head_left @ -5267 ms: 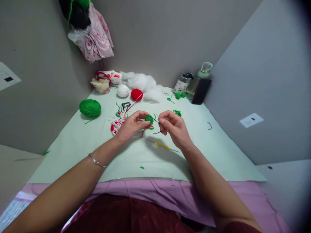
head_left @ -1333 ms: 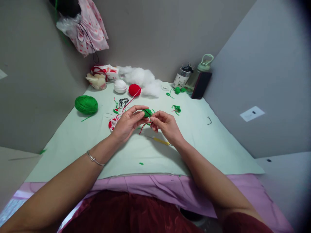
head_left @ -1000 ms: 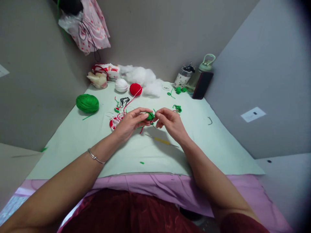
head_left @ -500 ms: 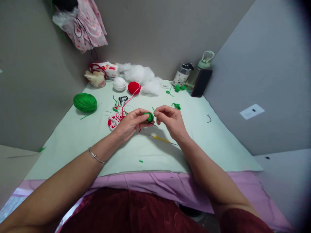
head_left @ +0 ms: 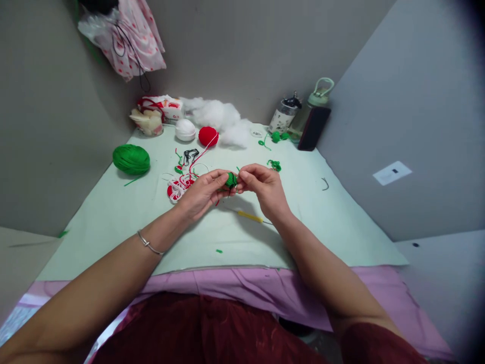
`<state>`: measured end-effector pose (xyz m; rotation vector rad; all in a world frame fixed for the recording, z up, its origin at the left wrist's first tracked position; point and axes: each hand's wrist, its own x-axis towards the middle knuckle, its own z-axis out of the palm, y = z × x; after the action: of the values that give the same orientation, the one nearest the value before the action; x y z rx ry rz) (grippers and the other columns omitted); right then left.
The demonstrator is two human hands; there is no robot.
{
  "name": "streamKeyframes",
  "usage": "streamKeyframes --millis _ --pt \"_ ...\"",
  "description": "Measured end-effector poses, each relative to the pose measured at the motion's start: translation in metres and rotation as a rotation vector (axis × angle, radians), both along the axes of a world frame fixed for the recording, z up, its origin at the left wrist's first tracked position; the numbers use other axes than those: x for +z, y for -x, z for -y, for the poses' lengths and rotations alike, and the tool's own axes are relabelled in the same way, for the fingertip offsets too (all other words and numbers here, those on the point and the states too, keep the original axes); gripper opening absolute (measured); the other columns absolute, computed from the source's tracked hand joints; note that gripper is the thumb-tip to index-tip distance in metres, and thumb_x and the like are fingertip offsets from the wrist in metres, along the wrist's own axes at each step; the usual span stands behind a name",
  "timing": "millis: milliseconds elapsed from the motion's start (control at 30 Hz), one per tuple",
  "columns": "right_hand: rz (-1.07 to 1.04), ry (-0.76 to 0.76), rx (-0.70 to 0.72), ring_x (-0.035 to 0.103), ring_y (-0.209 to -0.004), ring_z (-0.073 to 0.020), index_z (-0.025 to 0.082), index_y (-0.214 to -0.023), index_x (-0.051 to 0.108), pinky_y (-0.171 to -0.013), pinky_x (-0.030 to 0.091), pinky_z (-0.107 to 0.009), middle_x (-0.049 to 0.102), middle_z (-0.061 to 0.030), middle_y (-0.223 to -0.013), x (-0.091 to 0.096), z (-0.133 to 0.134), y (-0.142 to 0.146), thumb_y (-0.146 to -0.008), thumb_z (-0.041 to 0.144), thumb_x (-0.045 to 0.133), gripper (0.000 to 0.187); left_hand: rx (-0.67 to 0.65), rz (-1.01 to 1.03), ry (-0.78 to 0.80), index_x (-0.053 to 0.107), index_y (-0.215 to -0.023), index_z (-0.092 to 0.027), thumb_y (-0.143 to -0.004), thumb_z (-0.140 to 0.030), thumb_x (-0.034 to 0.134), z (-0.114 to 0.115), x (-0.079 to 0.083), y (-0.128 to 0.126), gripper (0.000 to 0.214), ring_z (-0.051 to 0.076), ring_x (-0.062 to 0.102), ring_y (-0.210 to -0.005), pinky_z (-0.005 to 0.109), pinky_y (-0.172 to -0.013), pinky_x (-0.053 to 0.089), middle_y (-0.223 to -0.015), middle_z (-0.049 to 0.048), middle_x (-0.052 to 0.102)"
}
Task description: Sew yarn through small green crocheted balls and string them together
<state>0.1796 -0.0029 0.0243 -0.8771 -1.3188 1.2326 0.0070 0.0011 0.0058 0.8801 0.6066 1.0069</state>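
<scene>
My left hand is closed around a small green crocheted piece with black yarn on it, thumb on top. At its right side my right hand pinches with thumb and forefinger, touching the piece's edge; what sits between those fingertips is too small to make out. A short green yarn end sticks up between the hands. On the table just below lies a crochet hook with a yellow handle. Red and white yarn lies tangled beside my left hand.
A green yarn ball sits at the left. Behind are a white ball, a red ball and white stuffing. At the back right stand a phone, a bottle and a cup. Green crocheted bits lie nearer.
My right hand has moved left to touch the green piece. The piece has turned in my left hand, and the dark strand that stuck out below it now hangs differently.
</scene>
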Motion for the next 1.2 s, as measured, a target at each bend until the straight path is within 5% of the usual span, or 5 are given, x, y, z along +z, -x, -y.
streamKeyframes --millis 233,533,800,1033,1200 --pt "0.037 -0.055 -0.059 0.065 -0.061 -0.0116 0.019 -0.078 0.07 -0.062 0.058 -0.026 0.066 0.0012 -0.07 -0.002 0.003 0.006 -0.08 0.041 0.08 0.024 0.028 0.001 -0.061 0.071 -0.093 -0.013 -0.08 -0.038 0.083 0.0 0.0 -0.001 0.031 0.014 0.066 -0.079 0.028 -0.078 0.052 -0.084 0.0047 0.071" --pt "-0.23 0.21 -0.091 0.064 -0.065 -0.0069 0.019 -0.078 0.066 -0.062 0.057 -0.018 0.068 0.0035 -0.074 -0.005 -0.013 -0.007 -0.064 0.045 0.091 0.039 0.006 -0.045 -0.039 0.072 -0.094 -0.014 -0.075 -0.041 0.086 0.001 -0.001 -0.001 0.036 0.013 0.066 -0.074 0.029 -0.077 0.053 -0.086 0.0028 0.069" --pt "-0.151 0.227 0.147 0.059 -0.05 -0.0057 0.022 -0.085 0.051 -0.043 0.041 -0.015 0.07 0.0041 -0.075 0.001 -0.006 -0.004 -0.077 0.054 0.08 0.045 -0.036 -0.059 -0.048 0.076 -0.101 -0.015 -0.081 -0.043 0.081 0.002 0.0 -0.002 0.035 0.014 0.065 -0.085 0.028 -0.085 0.052 -0.103 0.0072 0.072" --pt "-0.109 0.164 0.117 0.062 -0.055 -0.0067 0.022 -0.087 0.053 -0.048 0.044 -0.016 0.07 0.0032 -0.076 0.0 -0.006 -0.006 -0.081 0.055 0.076 0.041 -0.037 -0.084 -0.041 0.074 -0.103 -0.015 -0.082 -0.043 0.08 0.002 0.001 -0.002 0.035 0.014 0.064 -0.081 0.029 -0.081 0.052 -0.096 0.0067 0.071" --pt "-0.129 0.173 0.133 0.049 -0.045 -0.0044 0.021 -0.088 0.055 -0.044 0.036 -0.016 0.064 0.0069 -0.064 0.002 -0.005 -0.006 -0.082 0.053 0.076 0.039 -0.006 -0.107 -0.031 0.071 -0.1 -0.015 -0.081 -0.041 0.081 0.003 0.003 -0.001 0.033 0.014 0.063 -0.077 0.029 -0.079 0.052 -0.09 0.004 0.068"
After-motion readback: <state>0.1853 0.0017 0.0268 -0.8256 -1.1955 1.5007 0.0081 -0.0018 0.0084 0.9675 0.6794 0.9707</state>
